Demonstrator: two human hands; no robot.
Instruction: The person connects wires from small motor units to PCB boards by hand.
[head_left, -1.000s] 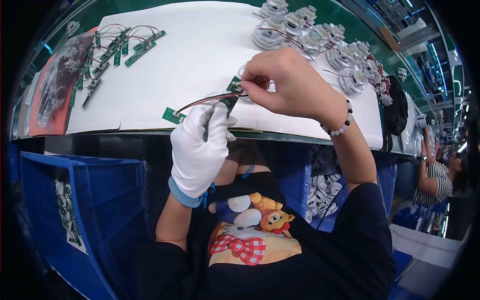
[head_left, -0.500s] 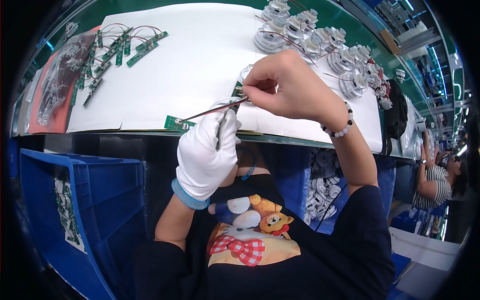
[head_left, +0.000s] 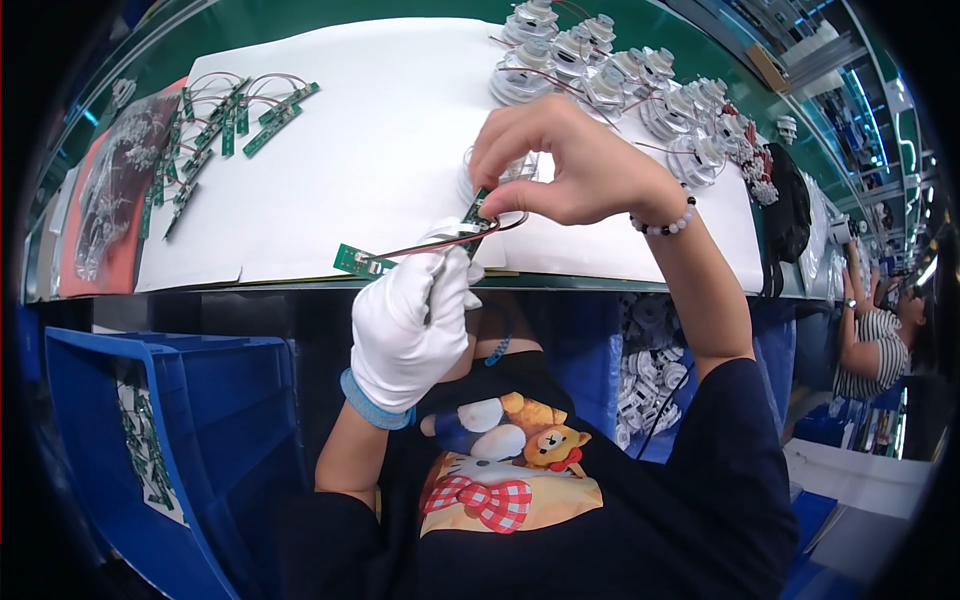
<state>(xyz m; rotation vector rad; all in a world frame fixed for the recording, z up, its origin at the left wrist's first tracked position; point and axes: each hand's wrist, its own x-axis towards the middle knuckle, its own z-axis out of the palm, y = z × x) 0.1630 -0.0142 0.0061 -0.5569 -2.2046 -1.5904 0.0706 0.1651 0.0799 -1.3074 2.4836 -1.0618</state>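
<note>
My left hand point(head_left: 405, 315), in a white glove, is closed around a narrow green circuit board point(head_left: 474, 212) that sticks up from its fingers, slanting, just above the table's front edge. My bare right hand point(head_left: 575, 165) has its thumb and forefinger pinched at the upper end of that board. Red and black wires point(head_left: 425, 247) run across the glove from a smaller green board point(head_left: 358, 261) and loop beneath the right thumb. That smaller board hangs left of the glove, held by neither hand's fingertips. Behind the right fingers sits a clear-and-white round part point(head_left: 522, 168), partly hidden.
Wired circuit boards point(head_left: 235, 115) lie at the left of the white sheet point(head_left: 350, 120). Beside them a clear bag point(head_left: 120, 180) rests on orange material. Several round white assemblies point(head_left: 600, 80) stand at the back right. Below the table are a blue crate point(head_left: 215, 400) and white parts point(head_left: 650, 390).
My right fingers have shifted from the pulled wires onto the upper end of the board. The wires, straight before, now bend in a loop under the thumb. The left hand keeps its hold.
</note>
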